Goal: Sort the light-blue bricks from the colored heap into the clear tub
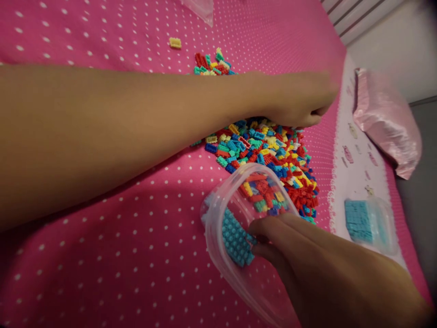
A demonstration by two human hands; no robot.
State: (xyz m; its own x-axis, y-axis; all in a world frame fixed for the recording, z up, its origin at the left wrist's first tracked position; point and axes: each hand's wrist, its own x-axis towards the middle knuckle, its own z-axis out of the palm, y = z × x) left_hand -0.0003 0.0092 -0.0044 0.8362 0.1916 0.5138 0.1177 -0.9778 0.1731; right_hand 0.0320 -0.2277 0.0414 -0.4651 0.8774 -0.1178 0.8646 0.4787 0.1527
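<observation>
My left hand point(303, 98) reaches across from the left, above the far side of a heap of small toy bricks point(273, 146). Its fingers are curled, and whatever they may hold is hidden. In front of the heap, a clear plastic container point(215, 248) has rows of teal bricks point(235, 237) packed against one side, studs showing. My right hand point(293, 255) comes in from the lower right and dips inside this container. Thumb and finger pinch a small teal brick point(251, 239) at the edge of the packed rows.
A pink polka-dot cloth point(102, 273) lies under everything. One pale yellow brick point(175, 43) sits apart at the back, near a clear plastic bag point(201, 9). To the right are another clear container point(384, 228) with light-blue bricks and a shiny pink pillow point(389, 120).
</observation>
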